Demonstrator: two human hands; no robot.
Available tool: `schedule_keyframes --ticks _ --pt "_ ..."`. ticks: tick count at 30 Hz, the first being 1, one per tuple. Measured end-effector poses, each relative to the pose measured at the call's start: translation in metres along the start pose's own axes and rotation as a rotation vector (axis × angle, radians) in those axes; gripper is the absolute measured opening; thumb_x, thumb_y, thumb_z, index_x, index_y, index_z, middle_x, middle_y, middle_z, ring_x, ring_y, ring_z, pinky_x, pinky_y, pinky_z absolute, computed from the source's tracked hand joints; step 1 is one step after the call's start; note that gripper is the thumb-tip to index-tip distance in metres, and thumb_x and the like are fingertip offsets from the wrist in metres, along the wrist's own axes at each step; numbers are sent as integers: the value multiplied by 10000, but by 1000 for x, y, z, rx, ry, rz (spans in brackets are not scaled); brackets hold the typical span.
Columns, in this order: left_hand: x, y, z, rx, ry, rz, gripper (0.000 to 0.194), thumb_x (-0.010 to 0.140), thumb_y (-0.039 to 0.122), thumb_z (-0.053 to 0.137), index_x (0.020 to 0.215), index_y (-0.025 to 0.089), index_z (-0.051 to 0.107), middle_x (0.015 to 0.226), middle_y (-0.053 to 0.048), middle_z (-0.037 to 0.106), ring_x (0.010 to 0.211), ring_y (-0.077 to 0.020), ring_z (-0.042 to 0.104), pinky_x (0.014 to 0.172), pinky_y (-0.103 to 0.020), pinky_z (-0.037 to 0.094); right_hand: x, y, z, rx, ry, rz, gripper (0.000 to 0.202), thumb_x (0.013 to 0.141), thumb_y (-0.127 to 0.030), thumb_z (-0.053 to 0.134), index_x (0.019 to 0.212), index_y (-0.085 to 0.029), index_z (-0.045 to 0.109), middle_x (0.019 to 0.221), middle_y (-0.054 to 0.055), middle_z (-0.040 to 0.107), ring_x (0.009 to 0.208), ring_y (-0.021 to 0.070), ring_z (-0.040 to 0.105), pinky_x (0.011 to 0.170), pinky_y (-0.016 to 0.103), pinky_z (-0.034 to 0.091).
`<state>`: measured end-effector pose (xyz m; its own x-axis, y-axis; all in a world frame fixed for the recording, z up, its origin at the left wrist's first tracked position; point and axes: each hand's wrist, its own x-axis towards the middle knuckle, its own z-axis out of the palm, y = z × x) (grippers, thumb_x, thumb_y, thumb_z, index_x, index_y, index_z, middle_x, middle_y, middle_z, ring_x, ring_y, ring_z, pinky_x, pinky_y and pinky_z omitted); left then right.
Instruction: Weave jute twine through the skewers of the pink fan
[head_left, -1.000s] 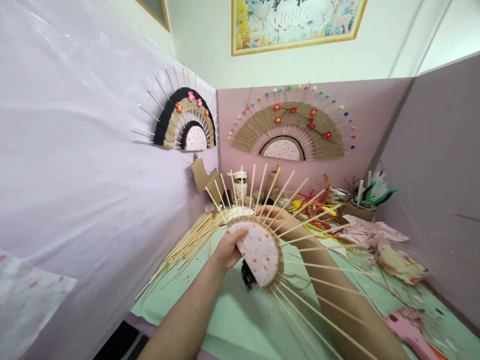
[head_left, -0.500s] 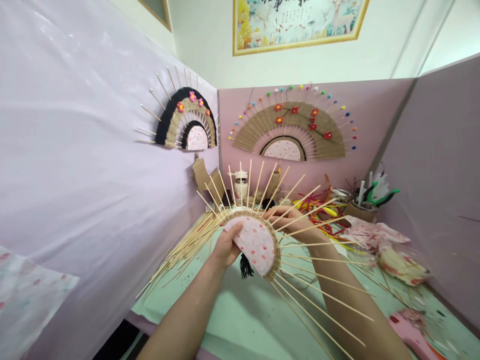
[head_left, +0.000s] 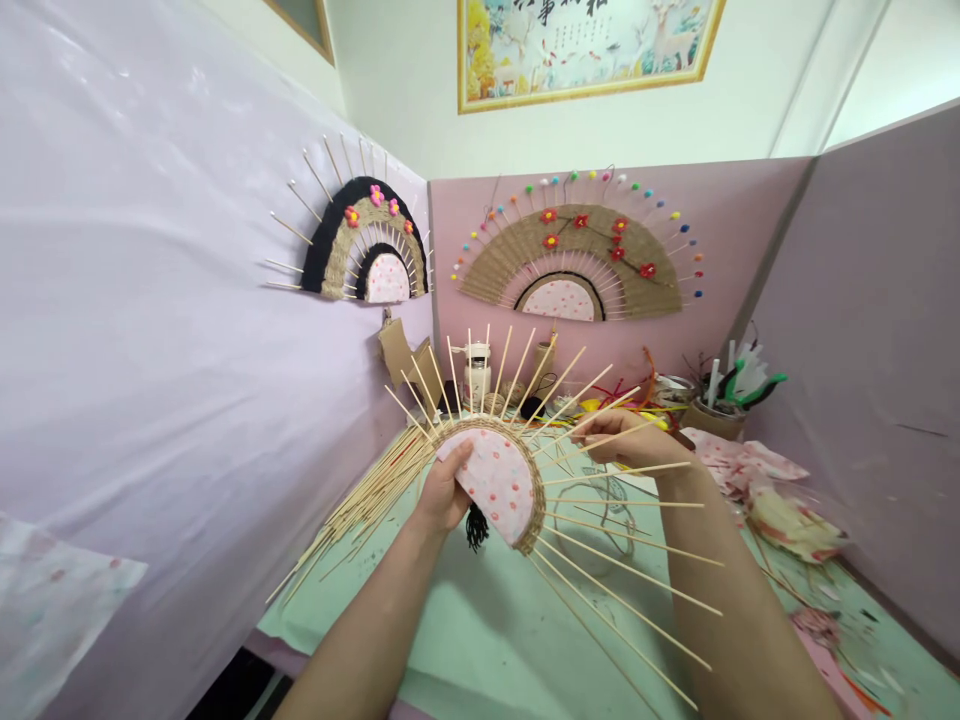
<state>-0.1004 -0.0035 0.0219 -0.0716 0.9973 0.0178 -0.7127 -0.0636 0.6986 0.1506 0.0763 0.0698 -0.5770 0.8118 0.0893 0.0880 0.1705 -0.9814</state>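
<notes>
My left hand (head_left: pixel 446 490) grips a half-round fan (head_left: pixel 496 485) by its straight lower edge, thumb on the pink spotted fabric face. Woven twine rims its curve, and thin bamboo sticks (head_left: pixel 634 540) radiate outward. A black tassel (head_left: pixel 476 527) hangs below my left hand. Right of the fan, behind several sticks, my right hand (head_left: pixel 619 440) is closed in a pinch on twine; the strand at the fingertips is hard to make out. Loose loops of twine (head_left: pixel 630 520) droop below it, over the table.
Loose bamboo sticks (head_left: pixel 352 505) lie at the left. A white-lidded jar (head_left: pixel 477 375), a pot holding green-handled pliers (head_left: pixel 716 412) and fabric scraps (head_left: pixel 750 465) stand or lie behind and right. Two finished fans (head_left: pixel 577 245) hang on the partitions. A pink tool (head_left: pixel 825 660) lies lower right.
My right hand has moved away from the fan's woven rim, out to the right. The fan in my left hand has shifted slightly left in view. More of the twine loops shows.
</notes>
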Motion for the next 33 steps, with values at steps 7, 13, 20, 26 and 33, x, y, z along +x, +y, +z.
schedule_keyframes --ticks 7,13,20,26,33 --pt "-2 0 2 92 11 -40 195 700 244 643 829 97 642 782 -95 702 719 -202 660 732 -303 510 -15 -12 -18 137 105 -69 320 653 -334 697 913 -186 584 647 -24 523 462 44 361 425 196 260" --pt "-4 0 5 161 -7 -71 195 689 222 654 836 95 637 788 -91 703 725 -196 661 724 -300 516 -14 -17 -21 175 206 -151 276 695 -361 660 895 -189 579 705 -6 562 472 46 385 421 193 261" --pt "-4 -1 6 216 -14 -118 199 665 217 675 817 93 640 771 -96 699 690 -194 658 669 -288 523 -15 -26 -18 87 391 -200 317 702 -446 631 862 -177 584 612 -24 493 457 58 379 399 195 252" --pt "-5 -1 7 258 -15 -128 219 664 223 676 835 92 638 792 -98 700 712 -203 657 675 -302 523 -16 -25 -23 56 383 -286 288 725 -439 620 842 -176 598 588 -32 470 463 58 368 404 202 237" --pt "-4 -2 6 260 -27 -126 226 656 226 682 831 90 639 791 -100 700 711 -206 658 676 -301 524 -19 -26 -24 6 413 -297 294 736 -443 610 853 -174 594 573 -38 445 470 61 369 412 203 221"
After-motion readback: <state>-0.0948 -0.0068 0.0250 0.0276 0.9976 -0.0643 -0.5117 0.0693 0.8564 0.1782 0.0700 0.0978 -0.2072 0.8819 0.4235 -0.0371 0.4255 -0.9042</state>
